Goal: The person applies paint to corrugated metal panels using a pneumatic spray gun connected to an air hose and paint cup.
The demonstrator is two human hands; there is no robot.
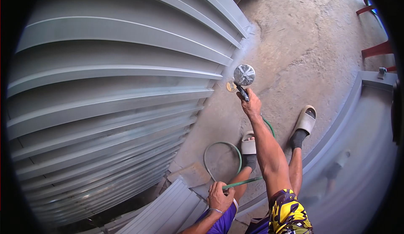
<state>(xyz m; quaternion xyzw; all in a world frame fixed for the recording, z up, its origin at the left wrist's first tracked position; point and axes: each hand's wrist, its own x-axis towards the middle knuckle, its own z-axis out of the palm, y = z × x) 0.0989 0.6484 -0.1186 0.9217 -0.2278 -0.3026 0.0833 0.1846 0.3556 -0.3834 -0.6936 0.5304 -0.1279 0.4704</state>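
Observation:
My right hand is wrapped round the black handle of a spray gun, held out in front of my feet. A round cup, smeared with grey and white, sits on top of the gun. Just left of the cup shows a small yellowish disc. Lower down, my left hand grips a green hose close to my left thigh. Part of the hose loops over the floor, and another stretch shows behind my right forearm. The grey slatted metal panel lies left of the gun.
Concrete floor spreads ahead and to the right. A grey framed panel runs along my right side, with red legs beyond it. Near my left hand are a flat brownish piece and more grey slats.

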